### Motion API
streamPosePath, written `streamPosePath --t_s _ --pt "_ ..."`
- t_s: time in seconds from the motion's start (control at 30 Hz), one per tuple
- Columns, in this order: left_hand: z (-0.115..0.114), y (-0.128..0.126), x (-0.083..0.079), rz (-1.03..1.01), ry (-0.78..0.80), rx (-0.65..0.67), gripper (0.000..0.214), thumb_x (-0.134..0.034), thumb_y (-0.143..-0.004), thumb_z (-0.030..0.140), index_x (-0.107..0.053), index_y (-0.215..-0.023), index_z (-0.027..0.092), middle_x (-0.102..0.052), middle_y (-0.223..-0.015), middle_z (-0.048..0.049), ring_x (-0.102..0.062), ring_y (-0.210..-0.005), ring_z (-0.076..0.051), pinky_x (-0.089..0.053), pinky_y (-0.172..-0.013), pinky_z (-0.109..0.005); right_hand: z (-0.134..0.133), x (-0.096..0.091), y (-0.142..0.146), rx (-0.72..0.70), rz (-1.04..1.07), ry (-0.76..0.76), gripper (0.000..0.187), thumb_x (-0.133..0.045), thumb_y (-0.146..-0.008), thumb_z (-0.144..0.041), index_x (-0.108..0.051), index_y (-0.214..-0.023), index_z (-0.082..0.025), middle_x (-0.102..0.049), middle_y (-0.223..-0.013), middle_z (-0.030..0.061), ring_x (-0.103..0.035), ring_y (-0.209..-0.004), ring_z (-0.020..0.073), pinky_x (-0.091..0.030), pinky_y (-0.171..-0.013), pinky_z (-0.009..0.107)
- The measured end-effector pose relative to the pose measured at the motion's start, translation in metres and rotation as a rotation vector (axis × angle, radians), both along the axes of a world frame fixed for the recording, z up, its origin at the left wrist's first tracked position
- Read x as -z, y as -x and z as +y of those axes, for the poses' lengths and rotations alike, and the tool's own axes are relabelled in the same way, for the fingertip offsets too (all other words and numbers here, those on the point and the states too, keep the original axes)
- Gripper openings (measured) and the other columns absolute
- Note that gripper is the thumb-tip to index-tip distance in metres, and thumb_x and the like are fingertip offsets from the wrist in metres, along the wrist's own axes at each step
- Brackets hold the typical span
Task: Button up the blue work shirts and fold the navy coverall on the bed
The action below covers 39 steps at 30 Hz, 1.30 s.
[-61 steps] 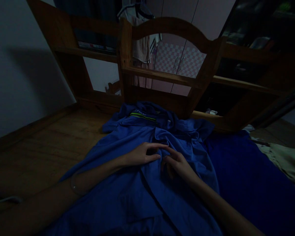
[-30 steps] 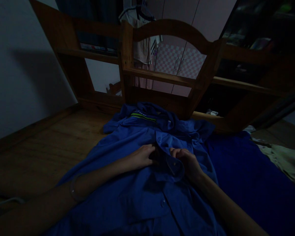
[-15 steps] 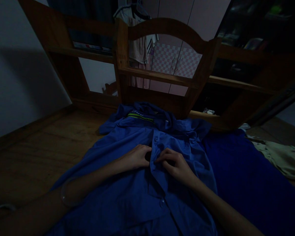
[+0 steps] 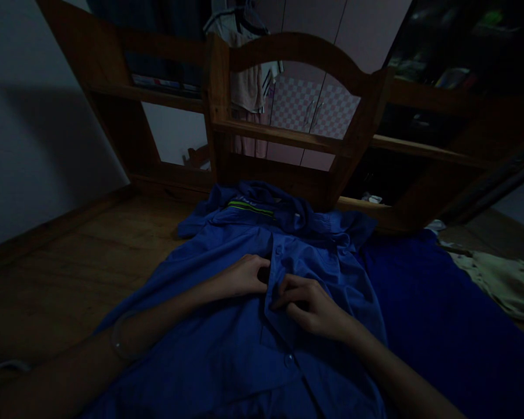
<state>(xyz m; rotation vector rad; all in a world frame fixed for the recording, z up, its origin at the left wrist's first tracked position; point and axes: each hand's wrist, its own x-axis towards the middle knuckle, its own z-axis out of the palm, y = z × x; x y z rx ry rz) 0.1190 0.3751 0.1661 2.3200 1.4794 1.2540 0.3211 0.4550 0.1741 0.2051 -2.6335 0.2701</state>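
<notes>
A blue button-up shirt (image 4: pixel 227 343) lies spread on the wooden surface, its collar end toward the wooden shelf frame. My left hand (image 4: pixel 248 274) grips the edge of the shirt's button placket from the left, with thumb and fingers at the cloth. My right hand (image 4: pixel 308 302) is on the other side of the placket, fingers curled and pinching at its edge. One button (image 4: pixel 279 250) shows above the hands and another button (image 4: pixel 289 360) below them. Whatever is between my right fingertips is too dark to make out fully. A clear bangle (image 4: pixel 119 337) circles my left wrist.
A wooden shelf frame (image 4: pixel 283 137) rises behind the shirt. Dark blue cloth (image 4: pixel 436 314) lies to the right, with pale folded cloth (image 4: pixel 502 279) beyond it. A white wall (image 4: pixel 35 134) stands at the left. Clothes (image 4: pixel 247 75) hang behind the frame.
My right hand has moved slightly down along the placket. My left hand stays at nearly the same place on the shirt.
</notes>
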Motion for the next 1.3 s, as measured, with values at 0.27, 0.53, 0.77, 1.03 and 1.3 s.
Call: streamPosePath --t_s 0.27,0.53,0.77,1.03,1.3 --pt "0.007 0.009 0.001 0.012 -0.045 -0.002 0.013 -0.06 -0.072 0.016 -0.066 -0.083 0.012 -0.068 -0.078 -0.0015 -0.061 -0.07 -0.015 -0.043 -0.061 -0.02 -0.003 0.005 -0.001 0.216 0.064 -0.222 0.039 -0.049 -0.082 -0.008 -0.065 -0.113 -0.025 -0.058 -0.093 0.0015 -0.056 -0.076 0.0121 -0.039 -0.066 0.024" --pt "0.007 0.015 -0.004 -0.117 0.018 0.104 0.019 -0.063 -0.076 0.027 -0.065 -0.086 0.011 -0.068 -0.082 -0.005 -0.062 -0.073 -0.015 -0.046 -0.064 -0.022 0.002 0.009 0.003 0.301 0.215 -0.195 0.038 -0.047 -0.084 -0.011 -0.063 -0.117 -0.024 -0.058 -0.09 0.003 -0.056 -0.073 0.0132 -0.041 -0.064 0.025" --pt "0.012 0.009 0.003 -0.209 -0.016 0.043 0.025 -0.067 -0.074 0.033 -0.066 -0.085 0.012 -0.069 -0.08 -0.005 -0.064 -0.074 -0.017 -0.048 -0.065 -0.023 0.012 0.001 0.009 0.231 0.291 0.025 0.021 -0.054 -0.085 -0.015 -0.067 -0.1 -0.021 -0.059 -0.083 0.0011 -0.055 -0.069 0.0117 -0.04 -0.061 0.023" --pt "-0.002 -0.011 0.0 0.026 -0.222 -0.16 0.014 -0.055 -0.083 0.022 -0.066 -0.091 0.019 -0.068 -0.084 -0.0001 -0.063 -0.077 -0.014 -0.045 -0.069 -0.022 0.035 0.005 0.022 0.171 0.243 0.444 0.014 -0.062 -0.083 -0.031 -0.063 -0.088 -0.018 -0.057 -0.075 -0.0008 -0.053 -0.066 0.0114 -0.039 -0.058 0.021" --pt "-0.005 -0.043 -0.02 0.202 -0.472 -0.275 0.012 -0.051 -0.089 0.023 -0.062 -0.093 0.019 -0.065 -0.092 -0.002 -0.06 -0.089 -0.016 -0.043 -0.08 -0.027 0.043 0.006 0.02 0.083 0.305 0.688 0.021 -0.069 -0.075 -0.03 -0.054 -0.082 -0.017 -0.054 -0.072 -0.0034 -0.051 -0.062 0.0086 -0.038 -0.055 0.018"
